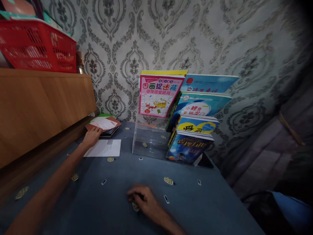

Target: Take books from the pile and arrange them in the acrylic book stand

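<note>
At the back left of the table, my left hand (93, 136) reaches to a small pile of books and has its fingers closed at the edge of a brown booklet (114, 124) on top. A white printed sheet (106, 148) lies flat just in front of the pile. My right hand (145, 199) rests near the front middle of the table with its fingers curled in, and no object shows in it. Behind it stands a clear acrylic book rack (146, 148). A pink picture book (160, 96) leans at its upper left, and a dark blue book (188, 148) is at its lower right.
More books fill the rack's right column, among them a light blue one (207, 83). A wooden cabinet (46, 104) borders the left side, with a red basket (39, 45) on it. Patterned wallpaper (117, 42) covers the wall behind. A grey curtain (269, 140) hangs at the right.
</note>
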`<state>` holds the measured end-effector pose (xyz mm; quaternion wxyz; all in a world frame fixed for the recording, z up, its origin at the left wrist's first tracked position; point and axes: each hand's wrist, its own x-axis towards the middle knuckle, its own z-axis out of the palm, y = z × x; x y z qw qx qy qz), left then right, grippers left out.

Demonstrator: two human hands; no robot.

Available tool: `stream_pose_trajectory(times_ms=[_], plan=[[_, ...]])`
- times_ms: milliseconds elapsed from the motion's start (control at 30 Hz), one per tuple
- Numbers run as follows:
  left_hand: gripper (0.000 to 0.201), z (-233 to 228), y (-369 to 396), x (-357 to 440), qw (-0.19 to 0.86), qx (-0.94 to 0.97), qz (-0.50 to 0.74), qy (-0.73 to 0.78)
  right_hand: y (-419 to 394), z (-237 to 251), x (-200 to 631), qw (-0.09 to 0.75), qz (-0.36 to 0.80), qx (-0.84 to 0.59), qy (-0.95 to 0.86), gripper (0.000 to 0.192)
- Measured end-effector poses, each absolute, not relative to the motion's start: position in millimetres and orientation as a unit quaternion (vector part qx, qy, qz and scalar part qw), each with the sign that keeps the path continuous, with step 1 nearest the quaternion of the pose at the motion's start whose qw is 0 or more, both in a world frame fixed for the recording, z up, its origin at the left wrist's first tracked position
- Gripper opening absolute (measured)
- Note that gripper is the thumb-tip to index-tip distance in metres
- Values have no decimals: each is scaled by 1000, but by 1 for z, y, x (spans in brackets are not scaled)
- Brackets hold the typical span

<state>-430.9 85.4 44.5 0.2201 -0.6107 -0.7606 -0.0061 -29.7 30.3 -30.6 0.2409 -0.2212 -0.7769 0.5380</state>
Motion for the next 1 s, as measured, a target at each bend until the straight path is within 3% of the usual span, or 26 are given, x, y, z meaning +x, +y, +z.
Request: stream_pose_trajectory(times_ms=[433, 733, 1000], plan=[[56, 30, 84, -437, 198, -577, -27, -792, 31, -34, -29, 252, 521, -209, -788, 31], [52, 35, 81, -428, 190, -587, -18, -787, 33, -37, -30, 250, 526, -203, -787, 29], [34, 55, 79, -399, 183, -608, 12, -773, 30, -26, -29, 244, 526, -209, -788, 32]])
